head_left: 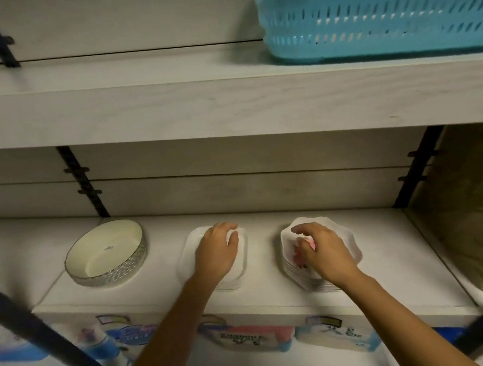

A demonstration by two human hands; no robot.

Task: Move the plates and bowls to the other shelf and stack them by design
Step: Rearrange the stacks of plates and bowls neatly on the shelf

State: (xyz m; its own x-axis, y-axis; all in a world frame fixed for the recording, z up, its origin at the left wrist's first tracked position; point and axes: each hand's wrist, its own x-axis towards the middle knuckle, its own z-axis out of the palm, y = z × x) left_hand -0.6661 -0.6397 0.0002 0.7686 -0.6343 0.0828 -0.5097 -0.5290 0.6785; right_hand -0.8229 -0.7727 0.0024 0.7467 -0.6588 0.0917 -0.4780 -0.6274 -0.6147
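Note:
Two stacks of white dishes stand on the lower shelf [268,210]. My left hand [217,254] lies on top of the rounded-rectangular stack [245,270], fingers curled over its far rim. My right hand [321,249] reaches into the scalloped stack with a pink flower print [349,239], fingers bent onto the inside of the top dish. Left of both sits a single round cream bowl [106,254] with a dotted outer wall, touched by neither hand.
A turquoise slotted plastic basket [380,7] stands on the upper shelf [224,105] at the right. Black shelf uprights [82,184] run along the back wall. Packaged goods with blue and pink labels [247,340] sit below. A dark bar [40,335] crosses the lower left.

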